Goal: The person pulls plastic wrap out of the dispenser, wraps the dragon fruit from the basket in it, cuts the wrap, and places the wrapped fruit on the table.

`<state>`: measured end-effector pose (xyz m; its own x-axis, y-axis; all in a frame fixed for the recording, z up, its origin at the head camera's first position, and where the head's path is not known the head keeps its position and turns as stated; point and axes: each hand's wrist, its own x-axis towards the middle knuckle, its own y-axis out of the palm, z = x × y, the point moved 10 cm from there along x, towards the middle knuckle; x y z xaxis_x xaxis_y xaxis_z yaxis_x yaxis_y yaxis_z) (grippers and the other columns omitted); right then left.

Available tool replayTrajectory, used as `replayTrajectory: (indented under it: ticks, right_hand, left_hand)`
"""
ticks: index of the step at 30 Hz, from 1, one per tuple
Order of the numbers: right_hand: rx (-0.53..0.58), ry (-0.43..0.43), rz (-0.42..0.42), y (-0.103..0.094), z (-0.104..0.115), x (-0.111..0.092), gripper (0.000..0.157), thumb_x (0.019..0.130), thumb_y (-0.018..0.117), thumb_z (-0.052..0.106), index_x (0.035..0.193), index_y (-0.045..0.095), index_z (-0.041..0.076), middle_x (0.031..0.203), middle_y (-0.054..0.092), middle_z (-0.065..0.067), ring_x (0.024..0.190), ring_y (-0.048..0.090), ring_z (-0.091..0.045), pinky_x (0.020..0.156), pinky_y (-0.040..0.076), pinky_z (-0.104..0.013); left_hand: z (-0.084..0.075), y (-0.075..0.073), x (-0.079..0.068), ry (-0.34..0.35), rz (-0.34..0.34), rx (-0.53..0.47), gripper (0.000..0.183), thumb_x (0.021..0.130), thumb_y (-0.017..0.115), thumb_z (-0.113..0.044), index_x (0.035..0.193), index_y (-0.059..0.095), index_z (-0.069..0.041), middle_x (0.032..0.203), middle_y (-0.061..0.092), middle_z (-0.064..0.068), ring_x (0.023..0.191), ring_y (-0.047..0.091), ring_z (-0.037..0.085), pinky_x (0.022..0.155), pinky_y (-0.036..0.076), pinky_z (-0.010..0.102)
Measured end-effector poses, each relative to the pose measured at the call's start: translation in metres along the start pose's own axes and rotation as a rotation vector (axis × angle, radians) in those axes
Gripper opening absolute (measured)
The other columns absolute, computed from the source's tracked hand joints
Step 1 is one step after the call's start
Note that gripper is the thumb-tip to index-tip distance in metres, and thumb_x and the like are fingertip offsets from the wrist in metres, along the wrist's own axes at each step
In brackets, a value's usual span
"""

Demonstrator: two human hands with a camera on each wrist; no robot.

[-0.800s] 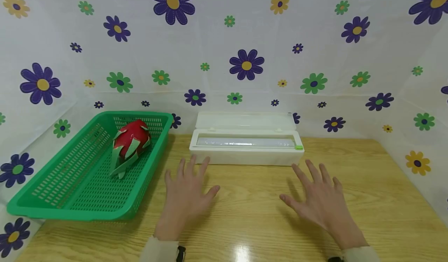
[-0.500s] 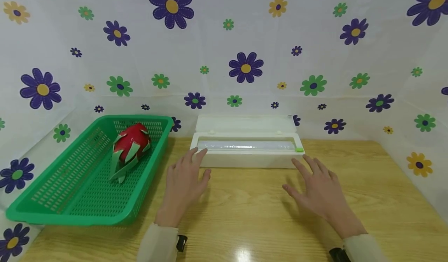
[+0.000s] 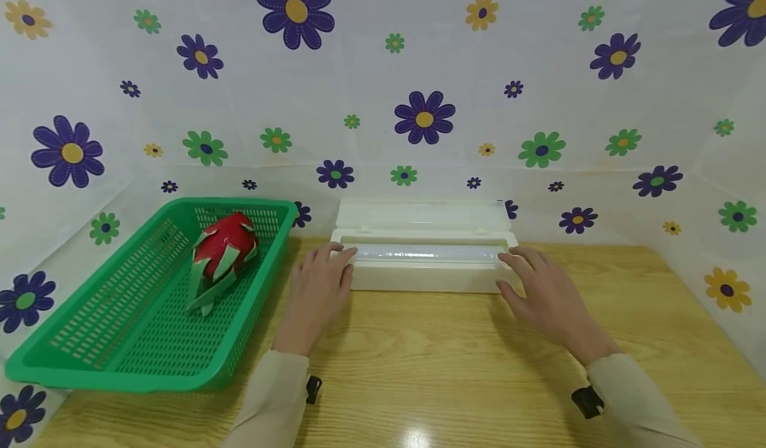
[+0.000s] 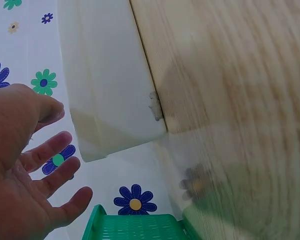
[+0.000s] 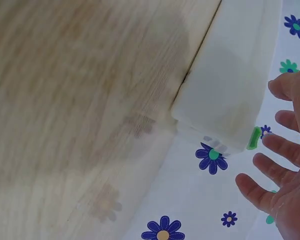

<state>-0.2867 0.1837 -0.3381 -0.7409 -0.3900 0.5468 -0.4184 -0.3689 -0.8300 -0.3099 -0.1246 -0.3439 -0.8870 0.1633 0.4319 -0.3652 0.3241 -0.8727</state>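
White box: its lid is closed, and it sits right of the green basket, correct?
Not quite: the lid is open, tipped back and exposing the roll, as the head view shows. The white box does sit right of the green basket.

To your left: green rectangular perforated plastic basket (image 3: 120, 382), open-topped, standing on the light-brown wood-grain table (image 3: 431, 355). Inside it, toward the far right, you've got a glossy red dragon fruit (image 3: 227, 243) with pale-green scales. Facing you: white sheet backdrop (image 3: 371, 79), purple, green and yellow flower print, wrapping both sides.
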Motion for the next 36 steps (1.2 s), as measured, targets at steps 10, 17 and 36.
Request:
replayTrajectory:
  ticks: [10, 17, 36]
  right_hand:
    - [-0.030, 0.018, 0.180, 0.019, -0.009, 0.017, 0.035, 0.096, 0.070, 0.021, 0.124, 0.070, 0.000, 0.126, 0.069, -0.020, 0.122, 0.060, -0.043, 0.099, 0.051, -0.062]
    - [-0.009, 0.017, 0.204, 0.024, -0.013, 0.021, 0.026, 0.095, 0.071, 0.020, 0.114, 0.074, 0.003, 0.118, 0.073, -0.017, 0.116, 0.064, -0.040, 0.095, 0.053, -0.061]
    - [0.133, 0.082, 0.168, 0.023, -0.024, 0.040, 0.013, 0.096, 0.070, 0.010, 0.102, 0.077, 0.000, 0.096, 0.074, -0.014, 0.084, 0.067, -0.026, 0.074, 0.057, -0.043]
  left_hand:
    - [0.005, 0.011, 0.004, -0.032, 0.033, -0.033, 0.025, 0.100, 0.066, -0.023, 0.123, 0.072, -0.015, 0.132, 0.063, 0.016, 0.121, 0.057, 0.043, 0.088, 0.051, 0.058]
    - [0.009, 0.014, 0.009, -0.062, 0.044, -0.089, 0.018, 0.102, 0.063, -0.025, 0.116, 0.071, -0.016, 0.129, 0.064, 0.016, 0.120, 0.058, 0.044, 0.091, 0.049, 0.062]
    - [0.014, 0.016, 0.020, -0.091, 0.056, -0.087, 0.019, 0.107, 0.053, -0.027, 0.112, 0.065, -0.013, 0.121, 0.064, 0.012, 0.115, 0.056, 0.039, 0.089, 0.045, 0.055]
